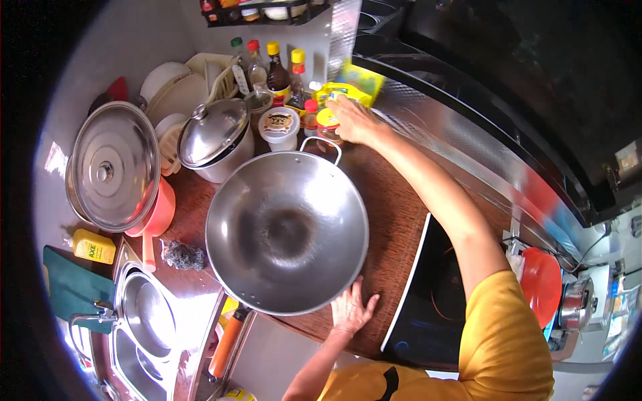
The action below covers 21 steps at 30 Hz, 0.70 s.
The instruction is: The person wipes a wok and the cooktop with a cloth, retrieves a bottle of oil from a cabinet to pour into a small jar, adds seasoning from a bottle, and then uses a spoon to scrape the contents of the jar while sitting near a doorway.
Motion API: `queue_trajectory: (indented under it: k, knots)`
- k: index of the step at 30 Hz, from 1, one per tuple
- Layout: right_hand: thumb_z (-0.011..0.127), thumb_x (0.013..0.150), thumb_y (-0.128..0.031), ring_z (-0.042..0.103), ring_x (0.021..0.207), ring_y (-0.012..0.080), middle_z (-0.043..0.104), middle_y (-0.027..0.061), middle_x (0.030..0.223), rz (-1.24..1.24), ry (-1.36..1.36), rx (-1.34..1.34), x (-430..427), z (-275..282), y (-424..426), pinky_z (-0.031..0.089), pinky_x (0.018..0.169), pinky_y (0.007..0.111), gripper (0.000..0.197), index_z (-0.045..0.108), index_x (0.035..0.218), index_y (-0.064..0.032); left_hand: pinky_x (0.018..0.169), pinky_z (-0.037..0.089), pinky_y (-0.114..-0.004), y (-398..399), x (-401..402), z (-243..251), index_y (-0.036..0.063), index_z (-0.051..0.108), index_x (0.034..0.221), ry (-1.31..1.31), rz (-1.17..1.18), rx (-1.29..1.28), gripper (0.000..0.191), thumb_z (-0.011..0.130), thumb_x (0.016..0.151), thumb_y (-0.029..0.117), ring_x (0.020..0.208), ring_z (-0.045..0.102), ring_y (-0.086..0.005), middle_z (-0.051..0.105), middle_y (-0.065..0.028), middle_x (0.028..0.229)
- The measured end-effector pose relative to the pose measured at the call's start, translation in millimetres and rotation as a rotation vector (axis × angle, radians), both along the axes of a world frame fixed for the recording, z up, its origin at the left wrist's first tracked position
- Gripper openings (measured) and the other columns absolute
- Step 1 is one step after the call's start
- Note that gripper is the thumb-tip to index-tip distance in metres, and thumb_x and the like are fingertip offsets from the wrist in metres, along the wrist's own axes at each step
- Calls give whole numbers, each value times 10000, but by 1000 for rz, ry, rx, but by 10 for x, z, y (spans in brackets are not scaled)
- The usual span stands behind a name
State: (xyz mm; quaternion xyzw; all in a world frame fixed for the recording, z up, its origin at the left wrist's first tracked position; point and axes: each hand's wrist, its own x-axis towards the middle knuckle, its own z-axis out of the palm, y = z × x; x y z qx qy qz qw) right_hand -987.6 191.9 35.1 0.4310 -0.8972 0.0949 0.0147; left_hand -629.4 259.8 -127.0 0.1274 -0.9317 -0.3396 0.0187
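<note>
A large metal wok (288,233) with an orange handle rests on the brown countertop (396,220), its inside darkened at the middle. My left hand (351,308) lies with fingers apart on the counter beside the wok's near right rim. Stretched to the back of the counter, my right hand (351,118) is at a yellow pouch with a white cap (346,91) and a yellow-lidded jar (328,120); whether its fingers grip either one is unclear. A small red-capped jar (310,113) and a white lidded tub (279,125) stand to the left of them.
Sauce bottles (277,75) and a lidded pot (220,140) stand behind the wok. At left are a large metal lid (116,168), a pink dipper (163,208), a steel scourer (183,254) and a sink (120,346). A black cooktop (431,301) lies at right.
</note>
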Motion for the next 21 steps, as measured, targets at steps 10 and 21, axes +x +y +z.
queue_trajectory:
  k: [10, 21]
  knots:
    - [761, 536, -190, 467, 1161, 323, 498, 196, 1211, -56, -149, 413, -555, -301, -530, 445, 915, 385, 828, 418, 1277, -57, 950, 336, -475, -139, 6, 47, 22, 401, 1272, 67, -109, 98, 633, 523, 832, 460, 1115, 447, -388, 476, -246, 1187]
    - [728, 530, -231, 503, 1054, 357, 521, 229, 1091, -35, -235, 355, -486, -279, -368, 428, 884, 397, 743, 438, 1190, -50, 946, 344, -462, -146, 6, 16, 10, 428, 1244, 89, -134, 78, 590, 521, 840, 430, 1107, 456, -368, 491, -230, 1172]
